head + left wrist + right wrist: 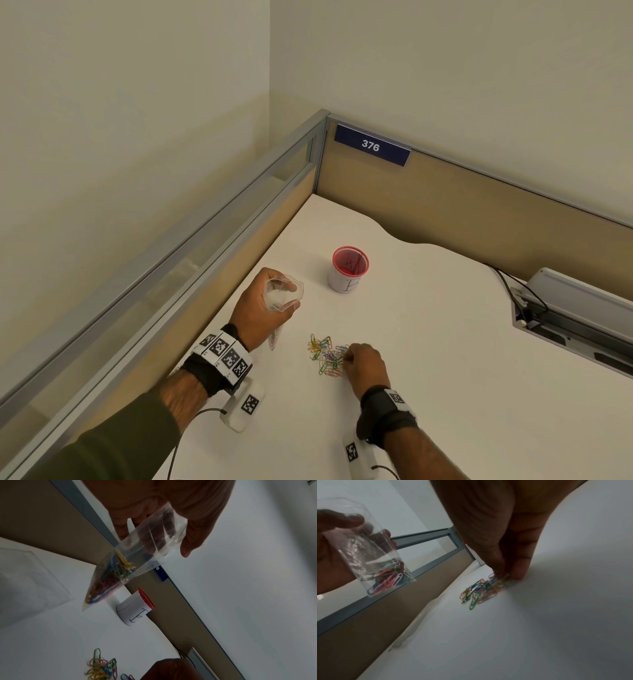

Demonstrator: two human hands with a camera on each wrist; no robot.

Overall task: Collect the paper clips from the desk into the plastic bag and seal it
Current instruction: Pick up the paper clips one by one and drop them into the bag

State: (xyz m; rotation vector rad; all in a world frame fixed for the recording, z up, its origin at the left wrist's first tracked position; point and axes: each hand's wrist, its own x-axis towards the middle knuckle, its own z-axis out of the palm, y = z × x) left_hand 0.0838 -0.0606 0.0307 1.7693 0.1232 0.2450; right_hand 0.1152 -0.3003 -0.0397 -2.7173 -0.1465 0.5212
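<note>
My left hand [263,305] grips a clear plastic bag [284,294] above the white desk [428,359], with its mouth held wide toward the right. The bag [137,555] has several coloured clips at its bottom [388,580]. A pile of coloured paper clips [325,354] lies on the desk in front of me. My right hand [363,363] is down at the pile's right edge, fingertips [500,573] and thumb pinching clips [481,591] against the desk. The loose clips [102,669] show at the bottom of the left wrist view.
A red-rimmed white cup [349,269] stands behind the pile, also seen as the cup [135,608] in the left wrist view. Low partition walls [239,222] bound the desk on the left and back. A grey cable tray [575,315] with wires sits at the right.
</note>
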